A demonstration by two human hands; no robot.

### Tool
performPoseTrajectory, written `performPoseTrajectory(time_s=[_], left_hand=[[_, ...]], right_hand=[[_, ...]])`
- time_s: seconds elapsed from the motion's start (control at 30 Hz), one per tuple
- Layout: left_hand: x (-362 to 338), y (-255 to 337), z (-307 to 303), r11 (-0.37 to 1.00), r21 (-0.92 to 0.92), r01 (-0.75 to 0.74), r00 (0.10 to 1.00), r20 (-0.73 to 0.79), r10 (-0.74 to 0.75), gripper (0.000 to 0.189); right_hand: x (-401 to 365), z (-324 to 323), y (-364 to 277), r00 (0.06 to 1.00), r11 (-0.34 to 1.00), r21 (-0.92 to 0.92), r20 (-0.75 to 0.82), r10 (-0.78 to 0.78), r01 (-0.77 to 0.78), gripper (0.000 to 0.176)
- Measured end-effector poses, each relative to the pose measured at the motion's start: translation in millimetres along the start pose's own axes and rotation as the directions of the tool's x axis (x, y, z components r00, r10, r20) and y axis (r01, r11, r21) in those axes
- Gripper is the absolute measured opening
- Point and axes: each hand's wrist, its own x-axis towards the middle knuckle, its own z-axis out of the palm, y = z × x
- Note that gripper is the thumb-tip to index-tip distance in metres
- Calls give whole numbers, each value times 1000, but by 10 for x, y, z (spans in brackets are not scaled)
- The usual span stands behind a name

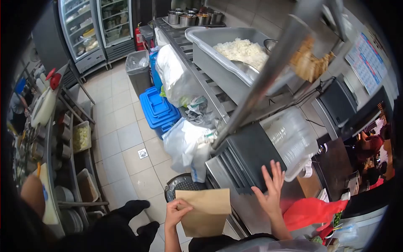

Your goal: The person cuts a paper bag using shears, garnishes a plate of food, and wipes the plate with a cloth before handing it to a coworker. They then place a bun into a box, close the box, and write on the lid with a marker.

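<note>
My left hand (178, 211) pinches the left edge of a flat brown paper bag (205, 212) in front of my body. My right hand (271, 188) is raised to the right of the bag, fingers spread, with nothing in it. It is nearest to a stack of black trays (258, 157) at the counter's end, and whether it touches them cannot be made out. Clear plastic containers (289, 136) sit stacked in a pale bin behind the black trays. Red plastic (310, 213) lies right of my right wrist.
A metal post (268, 75) rises beside a grey tub (218, 63) of rice (243, 52). Plastic bags (187, 143) hang at the counter's side, above the floor. Further back are a blue bin (157, 107) and a grey bin (137, 69). Shelving (75, 164) lines the left.
</note>
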Motion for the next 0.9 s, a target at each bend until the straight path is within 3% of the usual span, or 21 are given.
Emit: performPoseTrajectory(time_s=[0.07, 0.1, 0.23, 0.37, 0.47, 0.6, 0.73, 0.9], left_hand=[[251, -76, -178, 995, -73, 73, 990, 127, -63, 11], [386, -198, -248, 999, -37, 1, 983, 185, 6, 11], [845, -447, -269, 947, -219, 236, 872, 478, -107, 9], [1250, -688, -125, 931, -215, 295, 829, 543, -137, 10], [1461, -852, -5, 937, -237, 257, 833, 545, -91, 9], [1676, -891, 149, 942, -55, 330, 733, 644, -219, 12], [1717, -1024, 170, 898, -117, 425, 673, 704, -227, 10], [1730, -1006, 185, 885, -140, 444, 681, 694, -232, 10]], right_hand=[[264, 135, 69, 988, 995, -82, 138, 64, -53, 75], [341, 180, 75, 978, 993, -103, 192, 81, -62, 77], [418, 292, 199, 961, 986, -144, 252, 116, -82, 85], [421, 342, 264, 956, 983, -140, 252, 149, -116, 85], [400, 333, 311, 942, 978, -174, 294, 163, -115, 88], [340, 276, 420, 910, 984, -165, 395, 124, -62, 94], [239, 208, 485, 868, 980, -180, 469, 165, -89, 104], [233, 264, 518, 928, 991, -134, 367, 65, -16, 98]])
